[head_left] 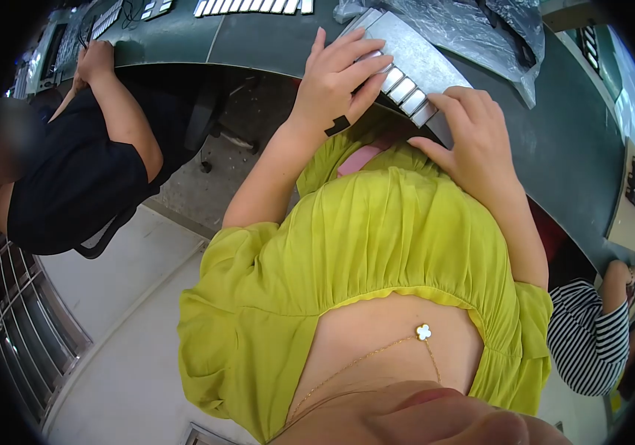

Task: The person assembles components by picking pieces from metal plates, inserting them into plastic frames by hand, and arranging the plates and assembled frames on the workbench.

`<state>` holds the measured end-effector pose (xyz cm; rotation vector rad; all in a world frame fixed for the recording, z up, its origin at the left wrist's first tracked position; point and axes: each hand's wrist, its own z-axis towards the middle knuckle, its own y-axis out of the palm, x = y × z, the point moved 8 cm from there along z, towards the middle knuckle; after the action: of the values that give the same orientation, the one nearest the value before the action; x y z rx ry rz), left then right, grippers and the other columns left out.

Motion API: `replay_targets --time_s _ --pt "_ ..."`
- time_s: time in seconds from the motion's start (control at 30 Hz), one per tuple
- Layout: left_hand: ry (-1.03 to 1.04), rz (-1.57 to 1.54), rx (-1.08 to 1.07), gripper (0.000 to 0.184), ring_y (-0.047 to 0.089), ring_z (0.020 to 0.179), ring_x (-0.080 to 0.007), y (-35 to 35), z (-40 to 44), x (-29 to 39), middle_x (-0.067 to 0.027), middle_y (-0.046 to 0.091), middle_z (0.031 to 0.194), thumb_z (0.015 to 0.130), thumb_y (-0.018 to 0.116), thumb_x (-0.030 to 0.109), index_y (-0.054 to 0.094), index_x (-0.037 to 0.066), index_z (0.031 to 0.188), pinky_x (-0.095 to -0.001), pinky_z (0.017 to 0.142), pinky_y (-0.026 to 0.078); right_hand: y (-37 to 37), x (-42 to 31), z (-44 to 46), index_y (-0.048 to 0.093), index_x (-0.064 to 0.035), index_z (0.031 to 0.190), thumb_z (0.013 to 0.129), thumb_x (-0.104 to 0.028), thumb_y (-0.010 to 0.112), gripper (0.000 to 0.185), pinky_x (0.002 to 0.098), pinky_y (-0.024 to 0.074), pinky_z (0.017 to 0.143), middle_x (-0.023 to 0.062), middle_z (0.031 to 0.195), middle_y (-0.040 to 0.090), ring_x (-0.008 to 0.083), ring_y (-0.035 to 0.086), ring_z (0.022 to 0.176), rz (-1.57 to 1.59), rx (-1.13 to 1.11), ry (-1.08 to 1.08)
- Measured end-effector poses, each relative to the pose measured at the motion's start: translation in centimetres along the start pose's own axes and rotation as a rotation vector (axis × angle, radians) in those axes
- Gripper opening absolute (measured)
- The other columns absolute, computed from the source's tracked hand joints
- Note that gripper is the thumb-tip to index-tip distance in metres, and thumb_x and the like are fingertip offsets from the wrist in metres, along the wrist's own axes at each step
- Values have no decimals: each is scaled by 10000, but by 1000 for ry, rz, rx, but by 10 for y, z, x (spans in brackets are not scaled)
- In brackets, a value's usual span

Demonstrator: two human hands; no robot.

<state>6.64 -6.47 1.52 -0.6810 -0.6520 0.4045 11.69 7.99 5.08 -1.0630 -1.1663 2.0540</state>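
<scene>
Several silver blocks [404,91] along metal plate [421,55], left hand [340,78] touching, fingers spread, right hand [475,133] touching, fingers apart

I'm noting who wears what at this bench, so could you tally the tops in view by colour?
Yellow-green top: 1
Black top: 1
Black-and-white striped top: 1
Total: 3

Workshop: long green worktable [277,37], rows of small metallic parts [254,7], workers [73,170] along it.
</scene>
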Motion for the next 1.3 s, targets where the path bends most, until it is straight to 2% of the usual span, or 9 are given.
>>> replay_targets --time_s 0.17,0.37,0.63,0.8,0.93,1.07,1.13,1.2,1.3 --pt "-38 -22 -66 252 499 1136 -291 -1 2 0 -81 576 1145 768 635 110 639 90 1020 -520 1007 274 1 3 3 524 -53 1091 597 -279 771 597 374 387 796 96 1053 509 273 492 966 -56 -7 40" --pt "-140 -129 111 300 515 1098 -302 -21 -8 -17 -144 558 1145 776 620 69 584 31 1071 -361 933 395 0 13 -3 466 -41 1189 607 -286 768 700 412 372 896 169 1181 466 329 466 1055 -121 45 157" --pt "-189 -192 -2 377 514 1098 -296 -15 -4 -11 -136 543 1168 765 634 77 551 43 1130 -338 912 413 7 22 -8 484 -33 1167 595 -235 765 668 425 384 884 192 1188 464 348 461 1059 -62 -2 243" --pt "-184 -178 -32 399 520 1089 -297 -11 -1 -12 -146 544 1161 768 634 84 538 50 1153 -338 909 415 -6 9 -9 533 -44 1115 609 -221 761 583 418 381 888 174 1185 473 345 461 1078 -136 104 102" --pt "-175 -170 -60 417 512 1092 -312 -9 1 -12 -151 528 1177 767 637 95 526 50 1166 -342 907 416 0 8 -9 549 -47 1099 626 -218 756 543 420 373 904 156 1197 477 344 460 1090 -40 20 62" --pt "-193 -138 -32 403 506 1113 -289 -17 -3 -12 -143 505 1209 783 628 82 519 34 1167 -325 920 411 -20 30 -14 540 -39 1127 689 -242 727 517 392 400 885 156 1136 529 329 501 1041 -31 121 195" --pt "-393 -178 88 358 496 1127 -243 -31 -17 -29 -137 485 1229 824 590 56 500 -2 1165 -305 941 399 -30 51 -22 538 -36 1137 722 -245 709 495 375 415 871 158 1108 549 312 522 1020 -40 176 292" --pt "-706 -683 244 287 513 1095 -201 -31 -36 -41 -132 538 1125 873 511 12 476 -44 1153 -311 935 419 -21 86 -35 538 -27 1144 779 -244 664 443 335 441 827 160 1059 578 263 560 969 308 73 619" --pt "-804 -811 197 272 534 1063 -183 -30 -43 -35 -126 556 1098 878 503 9 482 -44 1144 -299 905 443 -30 114 -31 575 -12 1080 818 -185 614 316 293 461 763 129 976 619 208 596 872 348 137 616"
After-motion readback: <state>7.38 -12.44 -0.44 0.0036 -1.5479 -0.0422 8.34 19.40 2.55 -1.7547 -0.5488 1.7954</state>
